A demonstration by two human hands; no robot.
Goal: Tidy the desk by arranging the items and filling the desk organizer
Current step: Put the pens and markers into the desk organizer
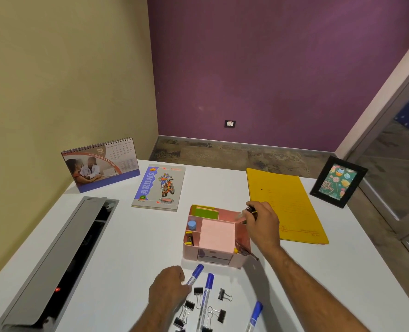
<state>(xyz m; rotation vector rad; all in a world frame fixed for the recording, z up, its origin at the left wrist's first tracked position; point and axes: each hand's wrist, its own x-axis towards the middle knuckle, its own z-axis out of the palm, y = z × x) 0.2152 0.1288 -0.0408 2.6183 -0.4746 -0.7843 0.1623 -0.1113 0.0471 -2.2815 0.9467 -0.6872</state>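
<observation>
A pink desk organizer (243, 261) stands in the middle of the white desk, holding green sticky notes (206, 212), a pink note pad (217, 235), a small blue-capped jar (192, 224) and some pens. My right hand (262, 224) hovers over its right rear compartment, shut on a small dark binder clip (250, 210). Closer to me, my left hand (168, 287) grips a blue marker (195, 274). Two more blue markers (207, 293) (255, 315) and several black binder clips (223, 294) lie scattered by the front edge.
A desk calendar (100, 164) stands at the back left, with a notebook (159, 186) beside it. A yellow folder (285, 207) lies to the right and a black photo frame (337, 182) stands at the far right. An open grey cable tray (62, 257) runs along the left.
</observation>
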